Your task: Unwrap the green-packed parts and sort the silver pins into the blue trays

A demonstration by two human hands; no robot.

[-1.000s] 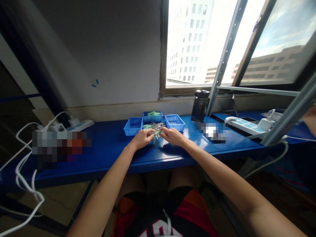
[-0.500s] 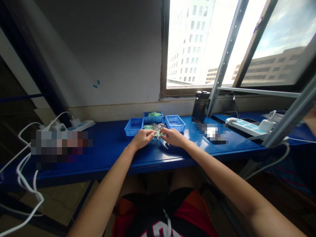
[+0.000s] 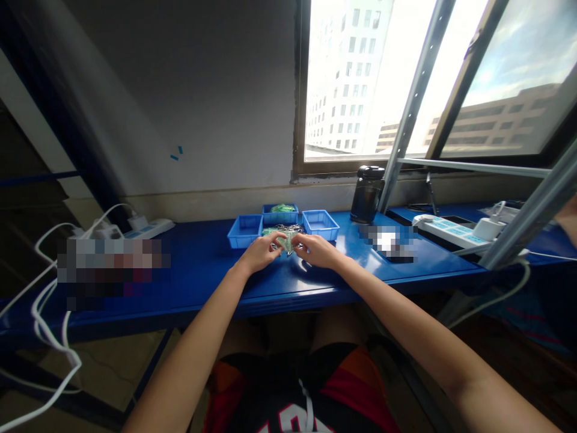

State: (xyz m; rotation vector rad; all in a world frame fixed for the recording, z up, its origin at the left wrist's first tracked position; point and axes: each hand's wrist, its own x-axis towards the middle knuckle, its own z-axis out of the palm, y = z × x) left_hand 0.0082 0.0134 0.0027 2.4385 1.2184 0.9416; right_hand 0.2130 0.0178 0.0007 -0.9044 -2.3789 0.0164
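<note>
Between my two hands is a small, see-through, greenish plastic bag [image 3: 286, 242]. My left hand [image 3: 260, 253] pinches its left side, with thumb and fingers curled round. On the right side, the fingertips of my right hand [image 3: 319, 250] are closed on the bag's edge. Just beyond the bag, small shiny metal pieces [image 3: 295, 228] lie in a heap, partly hidden by my hands; their exact kind is too small to make out. More green bags fill the back blue bin [image 3: 265, 216].
A blue bin [image 3: 241, 242] stands left of the heap and another blue bin [image 3: 322, 233] right of it. A black bottle [image 3: 366, 198] is at the back by a metal post [image 3: 408, 114]. White power strips [image 3: 451, 231] and cables [image 3: 38, 313] lie at both sides.
The bag is now lifted and spread more upright between my hands, so more of it shows. My fingers have shifted slightly; the bins have not moved.
</note>
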